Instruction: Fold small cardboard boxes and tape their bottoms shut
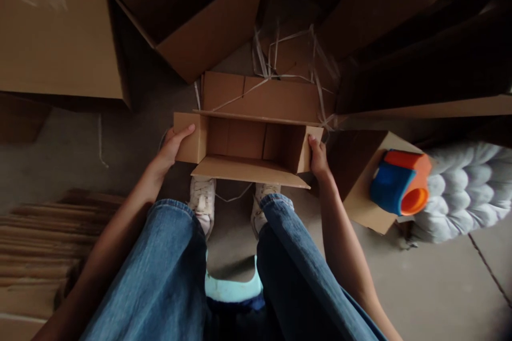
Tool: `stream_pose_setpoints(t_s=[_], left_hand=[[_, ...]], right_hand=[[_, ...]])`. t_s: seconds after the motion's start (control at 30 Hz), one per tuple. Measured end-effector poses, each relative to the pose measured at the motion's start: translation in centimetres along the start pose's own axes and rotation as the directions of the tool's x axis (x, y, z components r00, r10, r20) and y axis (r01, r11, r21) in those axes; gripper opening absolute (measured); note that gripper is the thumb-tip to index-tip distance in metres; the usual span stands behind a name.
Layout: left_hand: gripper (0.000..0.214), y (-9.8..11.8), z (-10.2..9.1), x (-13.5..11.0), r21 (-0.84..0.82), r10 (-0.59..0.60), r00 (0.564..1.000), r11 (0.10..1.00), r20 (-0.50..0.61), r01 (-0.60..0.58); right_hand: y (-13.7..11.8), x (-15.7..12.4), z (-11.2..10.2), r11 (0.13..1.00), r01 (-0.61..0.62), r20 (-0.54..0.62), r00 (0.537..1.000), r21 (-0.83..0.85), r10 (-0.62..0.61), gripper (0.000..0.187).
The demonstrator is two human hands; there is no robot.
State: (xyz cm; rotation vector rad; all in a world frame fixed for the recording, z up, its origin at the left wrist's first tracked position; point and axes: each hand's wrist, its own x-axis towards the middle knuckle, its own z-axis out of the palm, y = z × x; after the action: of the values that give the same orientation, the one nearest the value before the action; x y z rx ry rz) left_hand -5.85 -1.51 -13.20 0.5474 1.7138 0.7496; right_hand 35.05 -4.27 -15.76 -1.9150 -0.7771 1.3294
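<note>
A long, narrow cardboard box [248,138] is held above the floor in front of my shoes, its top flaps standing apart so the bare inside shows. My left hand [176,144] grips the flap at the left end, thumb on top and fingers hidden underneath. At the right end, my right hand [318,155] pinches the other short flap, its thumb on the inner face. The near long flap [250,169] tilts toward me over the shoes.
Large cartons [56,32] stand at the far left and back. Flattened cardboard [52,245] is stacked at lower left. White strapping [276,58] lies loose behind the box. At right, a tape dispenser [402,182] rests on a carton [364,170] beside a grey cushion [468,192].
</note>
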Motion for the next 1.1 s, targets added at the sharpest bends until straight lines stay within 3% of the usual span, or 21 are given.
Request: stream_pose_setpoints(t_s=[0.4,0.6,0.73,0.8,0.9,1.0,1.1], left_hand=[[0.056,0.3,0.1,-0.3,-0.042,-0.048,0.998,0.998,0.035,0.050],[0.055,2.4,-0.3,-1.5,-0.012,-0.113,0.992,0.993,0.048,0.114],[0.047,4.2,-0.3,-2.8,0.101,-0.103,0.995,0.990,0.005,0.102],[0.043,5.0,-0.2,-3.2,0.135,-0.061,0.998,0.989,-0.006,0.061],[0.040,6.1,-0.7,-3.2,0.069,-0.019,1.000,0.997,0.017,0.018],[0.046,6.9,-1.9,-2.2,-0.138,-0.085,0.992,0.986,0.089,0.097],[0.052,6.8,-2.9,-0.4,-0.240,-0.104,0.979,0.960,0.176,0.145]], right_hand=[[-0.6,-0.3,0.2,0.998,-0.037,-0.017,0.999,-0.045,0.037,0.068],[-5.3,-3.3,-1.6,0.973,-0.192,0.150,0.966,-0.130,0.210,0.050],[-7.8,-5.5,-2.9,0.968,-0.069,0.364,0.918,-0.243,0.157,0.036],[-8.7,-6.3,-3.0,0.955,-0.013,0.409,0.902,-0.295,0.139,0.027],[-9.8,-7.9,-2.7,0.971,-0.075,0.364,0.918,-0.227,0.156,0.026],[-10.9,-10.0,-2.4,0.977,-0.206,0.262,0.941,-0.050,0.212,0.036],[-12.5,-11.8,-2.9,0.980,-0.191,0.138,0.973,0.047,0.183,0.042]])
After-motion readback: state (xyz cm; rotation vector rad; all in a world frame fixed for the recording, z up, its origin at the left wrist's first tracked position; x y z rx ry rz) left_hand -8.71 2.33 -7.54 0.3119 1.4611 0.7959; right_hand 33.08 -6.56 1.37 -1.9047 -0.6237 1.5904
